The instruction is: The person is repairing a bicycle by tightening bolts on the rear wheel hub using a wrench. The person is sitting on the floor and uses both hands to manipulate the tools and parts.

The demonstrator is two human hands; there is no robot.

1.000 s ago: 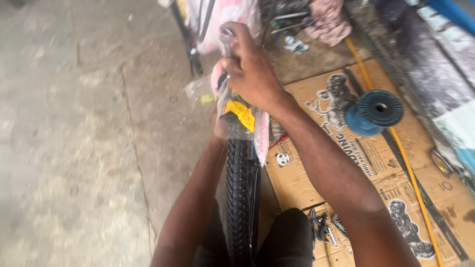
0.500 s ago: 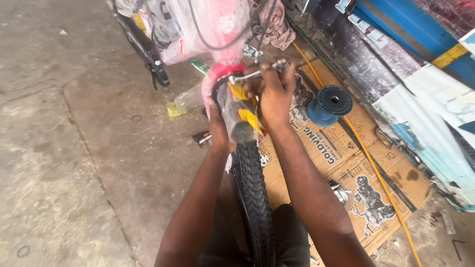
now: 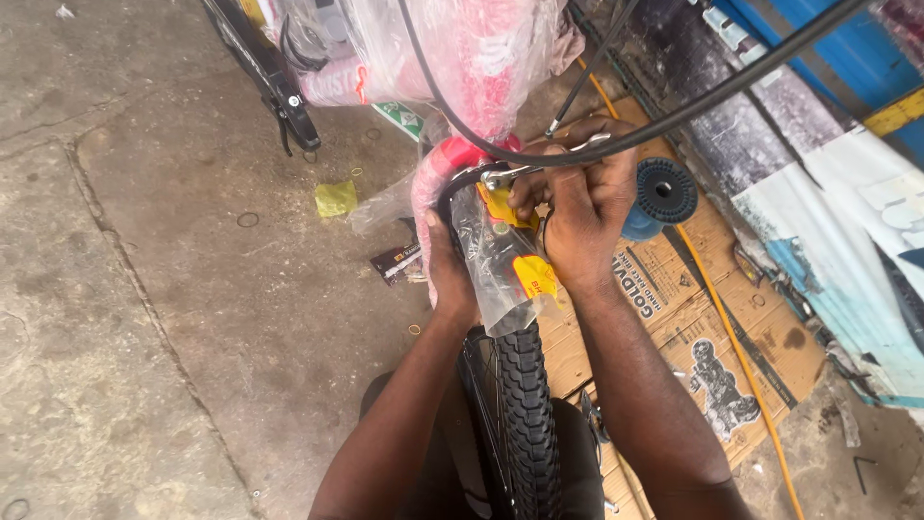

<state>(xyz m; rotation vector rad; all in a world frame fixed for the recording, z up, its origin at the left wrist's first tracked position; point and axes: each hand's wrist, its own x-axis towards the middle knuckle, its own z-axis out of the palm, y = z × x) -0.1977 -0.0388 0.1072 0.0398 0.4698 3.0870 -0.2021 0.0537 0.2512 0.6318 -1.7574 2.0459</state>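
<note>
— Bicycle wheel (image 3: 525, 414), the one with the knobby black tyre, stands upright between the person's forearms, its upper part wrapped in clear plastic film (image 3: 496, 260) with yellow tags under it. See it?

— I do. What is the left hand (image 3: 450, 274) doing?

— It lies flat along the left side of the wrapped tyre, fingers pointing up toward the pink padding (image 3: 445, 164), thumb side against the film. It is pressed on rather than closed around; I cannot see whether the fingers curl behind the rim.

— And the right hand (image 3: 582, 217)?

— Curled shut at the top of the wheel, fingers bunched around the metal brake part (image 3: 510, 175) and the black cable (image 3: 616, 144) that runs off to the upper right. A small silvery piece shows between the fingers, too small to name.

— What lies around them?

— Flattened brown cardboard (image 3: 712, 327) under the right arm, on the concrete floor (image 3: 173, 289). A blue ribbed disc (image 3: 659, 193) sits on it just beyond the right hand. A yellow cord (image 3: 736, 347) crosses the cardboard lengthwise. A yellow scrap (image 3: 335, 198) lies on the concrete to the left, and a small dark wrapper (image 3: 395, 262) near the left hand. More of the bicycle, bundled in pink-and-clear wrapping (image 3: 481, 48), fills the top of the view
</note>
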